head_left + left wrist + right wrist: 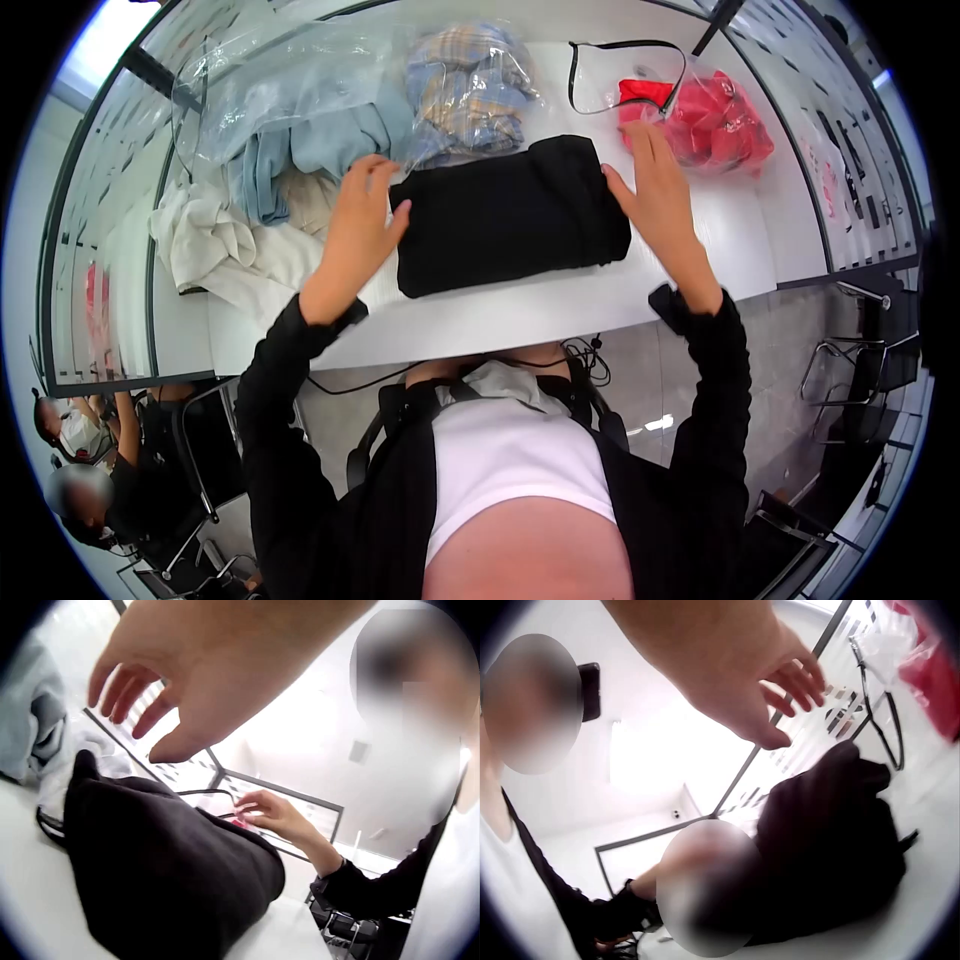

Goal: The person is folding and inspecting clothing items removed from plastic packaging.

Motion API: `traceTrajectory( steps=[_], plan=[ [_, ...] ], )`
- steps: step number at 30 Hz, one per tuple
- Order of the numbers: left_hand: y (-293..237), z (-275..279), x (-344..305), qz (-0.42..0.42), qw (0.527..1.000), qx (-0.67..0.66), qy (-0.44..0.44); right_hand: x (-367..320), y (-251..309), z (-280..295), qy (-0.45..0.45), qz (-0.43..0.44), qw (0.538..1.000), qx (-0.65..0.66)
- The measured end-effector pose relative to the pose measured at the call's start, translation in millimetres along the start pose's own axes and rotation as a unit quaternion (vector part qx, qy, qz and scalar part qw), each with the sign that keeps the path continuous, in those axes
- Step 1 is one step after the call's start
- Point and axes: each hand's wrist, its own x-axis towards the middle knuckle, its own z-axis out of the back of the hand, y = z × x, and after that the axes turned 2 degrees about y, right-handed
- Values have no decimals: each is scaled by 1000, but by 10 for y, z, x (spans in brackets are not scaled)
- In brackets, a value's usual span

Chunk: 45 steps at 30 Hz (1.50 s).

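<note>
A folded black garment (510, 215) lies as a thick rectangle on the white table (480, 325) in front of the person. At its left end my left hand (358, 222) hovers with loosely bent fingers, the thumb close to the edge. My right hand (660, 195) is at the opposite end, fingers extended and thumb tip right by the cloth. Both wrist views show the hands above the garment (165, 870), holding nothing.
Behind the garment are a clear bag with light blue clothing (350, 130), a bagged plaid shirt (470, 85) and a bagged red garment (715, 125). Cream clothing (235, 240) lies at left. A black strap (630, 44) is at the back. Framed panels border the table.
</note>
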Motion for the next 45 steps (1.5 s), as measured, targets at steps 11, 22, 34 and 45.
traceTrajectory(
  steps=[11, 22, 34, 45],
  plan=[
    [-45, -413, 162, -208, 945, -68, 241, -199, 136, -353, 284, 148, 947, 14],
    [207, -378, 106, -195, 949, -69, 240, -352, -216, -7, 372, -109, 918, 86],
    [422, -514, 517, -59, 900, -371, 219, 560, 502, -217, 197, 117, 917, 326],
    [466, -378, 405, -75, 889, -356, 278, 69, -202, -513, 331, 102, 906, 244]
  ],
)
